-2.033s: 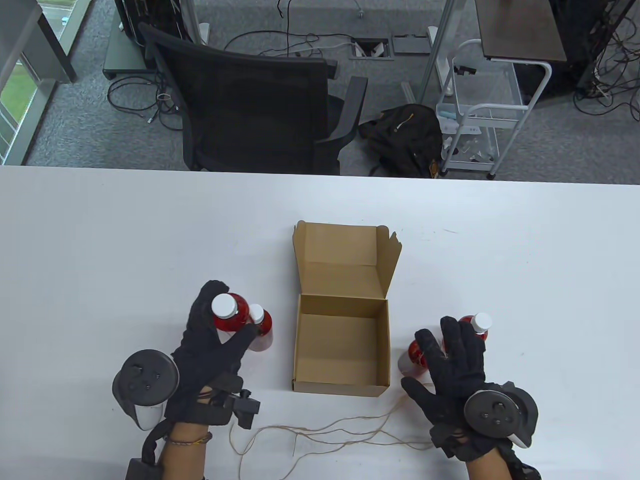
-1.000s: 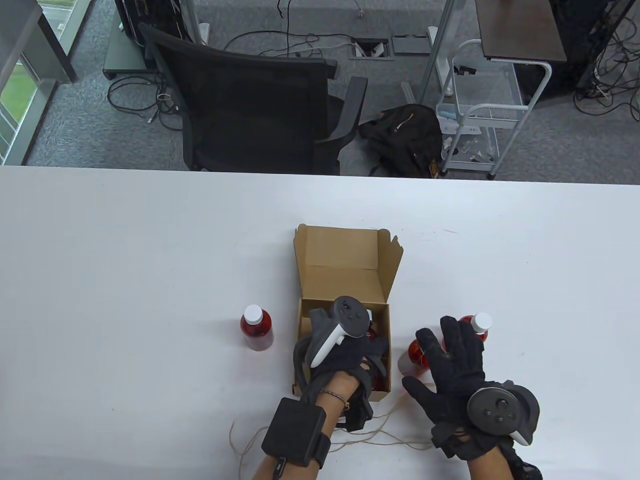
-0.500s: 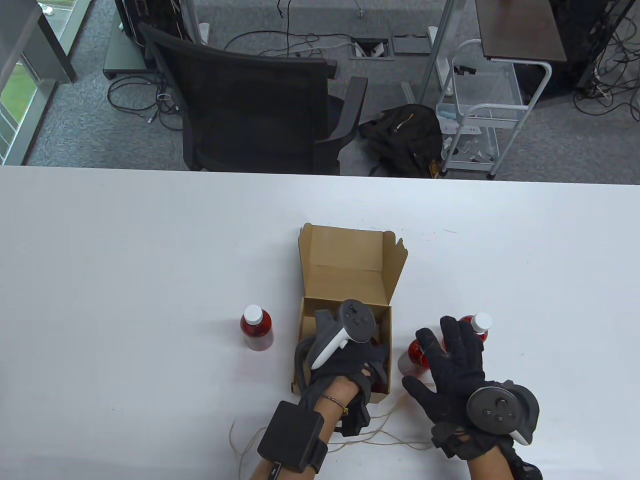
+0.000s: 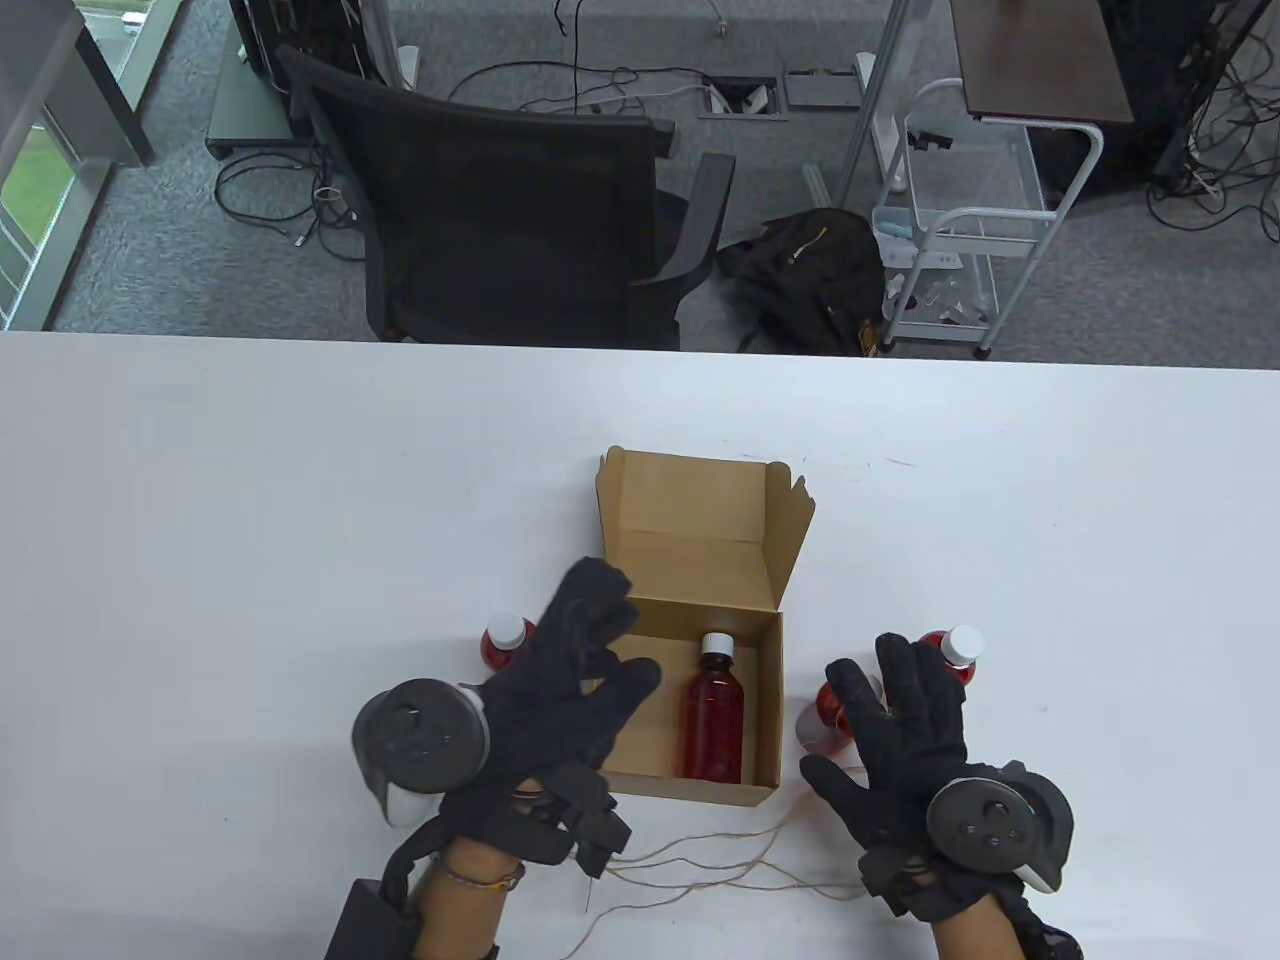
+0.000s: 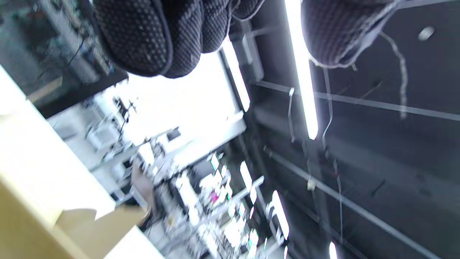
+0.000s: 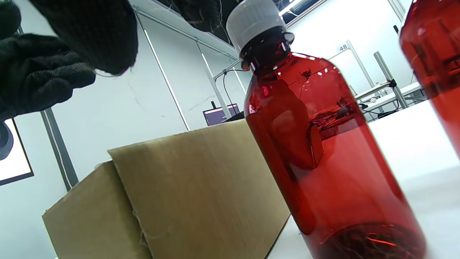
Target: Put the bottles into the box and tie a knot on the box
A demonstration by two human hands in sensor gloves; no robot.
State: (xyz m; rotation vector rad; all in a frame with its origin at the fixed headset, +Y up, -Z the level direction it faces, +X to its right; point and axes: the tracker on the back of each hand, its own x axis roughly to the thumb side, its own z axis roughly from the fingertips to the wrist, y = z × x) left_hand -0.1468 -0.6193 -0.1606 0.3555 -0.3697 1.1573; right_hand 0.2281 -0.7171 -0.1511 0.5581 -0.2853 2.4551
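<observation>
The open cardboard box [image 4: 764,700] sits mid-table with its lid standing up at the back. One red bottle with a white cap [image 4: 714,714] lies inside it, cap toward the lid. My left hand [image 4: 600,650] hovers over the box's left wall with fingers spread, holding nothing. It half hides a standing red bottle [image 4: 503,641]. My right hand [image 4: 866,716] lies open, fingers straight, over two more upright red bottles [image 4: 957,648] [image 4: 826,706] right of the box. In the right wrist view one bottle [image 6: 316,144] stands close beside the box wall [image 6: 179,201].
Thin brown twine [image 4: 700,862] lies in loose loops on the white table [image 4: 250,520] between my wrists, in front of the box. A black office chair [image 4: 520,200] and a white cart [image 4: 960,230] stand beyond the table's far edge.
My left hand has come out of the box and drawn back to the left, leaving a bottle lying inside. The right hand has stayed put.
</observation>
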